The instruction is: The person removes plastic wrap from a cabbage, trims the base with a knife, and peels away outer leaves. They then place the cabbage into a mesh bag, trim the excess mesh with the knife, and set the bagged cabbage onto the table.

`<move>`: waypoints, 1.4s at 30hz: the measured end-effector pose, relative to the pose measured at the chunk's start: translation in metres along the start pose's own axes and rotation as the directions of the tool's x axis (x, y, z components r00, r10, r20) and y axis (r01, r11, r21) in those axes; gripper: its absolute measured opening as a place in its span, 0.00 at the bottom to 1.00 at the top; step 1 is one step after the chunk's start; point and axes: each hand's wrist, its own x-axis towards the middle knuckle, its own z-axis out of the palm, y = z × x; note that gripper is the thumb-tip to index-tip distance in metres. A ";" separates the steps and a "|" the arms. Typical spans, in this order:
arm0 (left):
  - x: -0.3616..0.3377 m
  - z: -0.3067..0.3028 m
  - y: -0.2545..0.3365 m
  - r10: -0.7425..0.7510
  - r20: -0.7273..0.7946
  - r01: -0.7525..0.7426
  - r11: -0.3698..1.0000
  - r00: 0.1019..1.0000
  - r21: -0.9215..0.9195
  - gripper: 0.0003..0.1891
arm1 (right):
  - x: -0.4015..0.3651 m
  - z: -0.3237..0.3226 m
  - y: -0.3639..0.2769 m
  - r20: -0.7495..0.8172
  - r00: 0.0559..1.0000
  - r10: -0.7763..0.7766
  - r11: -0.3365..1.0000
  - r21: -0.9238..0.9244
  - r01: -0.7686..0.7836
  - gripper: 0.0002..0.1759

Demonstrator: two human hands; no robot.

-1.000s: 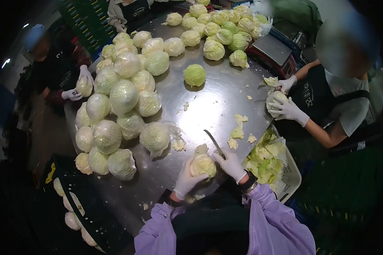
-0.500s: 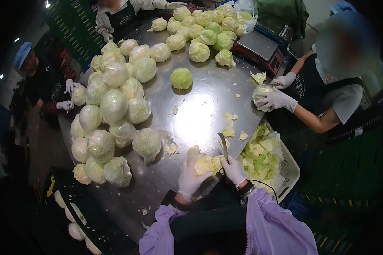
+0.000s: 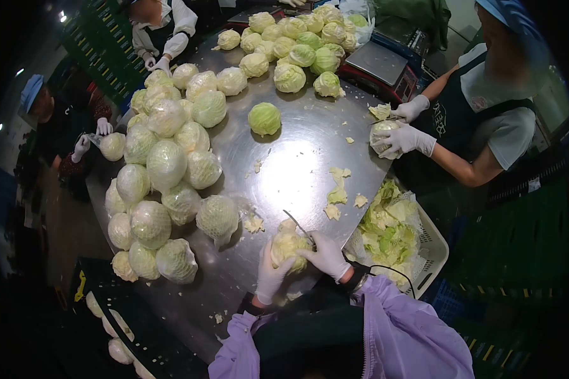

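Observation:
In the head view, my gloved left hand is closed around the side of a pale cabbage near the table's front edge. My gloved right hand grips a knife, its thin curved blade lying across the top of that cabbage. The knife's handle is hidden inside the fingers, and the right thumb rests against the leaves. To the left of my hands sits a cabbage in a net and clear plastic. Trimmed leaf pieces lie beyond my right hand.
Several wrapped cabbages crowd the metal table's left side; unwrapped ones pile up at the back. A white basket of leaves stands right, a dark crate front left. A scale is back right. Co-workers handle cabbages around the table.
My right hand has moved left, bringing the knife from beside the cabbage onto it. The cabbage has turned in my left hand, and the loose leaf by the right hand is gone from view.

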 end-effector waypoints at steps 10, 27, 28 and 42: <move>-0.002 -0.031 -0.034 -0.279 0.226 0.326 0.394 0.933 -0.859 0.31 | 0.006 -0.019 0.064 0.090 0.939 0.331 0.933 0.122 -0.340 0.22; -0.001 -0.038 0.044 -0.050 0.187 0.189 0.476 0.981 -0.859 0.51 | 0.010 -0.039 -0.040 0.613 0.788 0.050 0.387 0.716 -0.581 0.35; -0.002 -0.039 0.051 0.007 0.188 0.155 0.535 0.982 -0.831 0.53 | 0.011 -0.037 -0.041 0.563 0.827 0.006 0.470 0.728 -0.499 0.37; -0.014 -0.031 0.010 0.221 -0.071 -0.192 0.937 0.973 0.291 0.55 | -0.007 0.008 0.012 0.683 0.701 0.208 0.649 0.440 -0.621 0.23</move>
